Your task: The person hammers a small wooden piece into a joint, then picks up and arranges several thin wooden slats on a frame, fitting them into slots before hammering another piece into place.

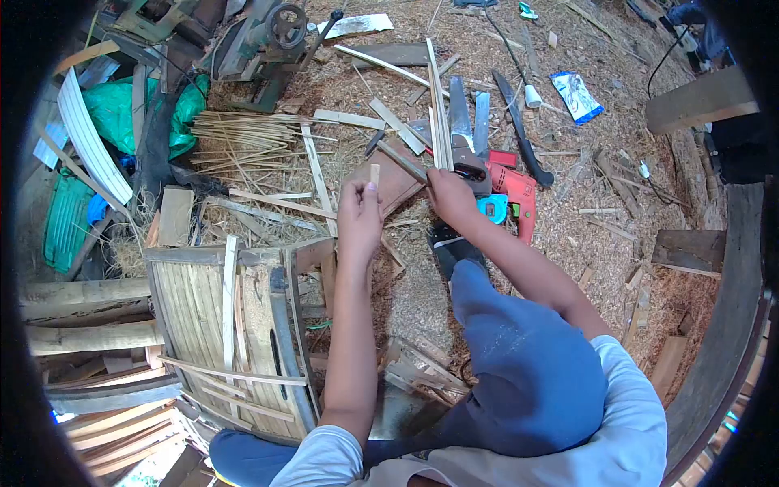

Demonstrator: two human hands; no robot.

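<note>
Thin wooden strips held in both hands near a red drill

The red drill point(513, 188) lies on the shaving-strewn ground point(572, 223). Just left of it, the right hand point(452, 193) is closed round the lower ends of several long wooden strips point(439, 114), which point away from the person, past the drill. Farther left of the drill, the left hand point(361, 213) pinches a short wooden piece point(374, 175), its tip standing above the thumb. A teal tool point(492, 208) sits against the drill's near left side. Beyond the drill lie a handsaw point(460, 114) and a machete point(518, 122), with a white-and-blue packet point(577, 97) farther off to the right. Left of the drill, a brown board point(398, 188) lies between the hands; well beyond that, a bundle of thin sticks point(247, 134) is spread out.
</note>
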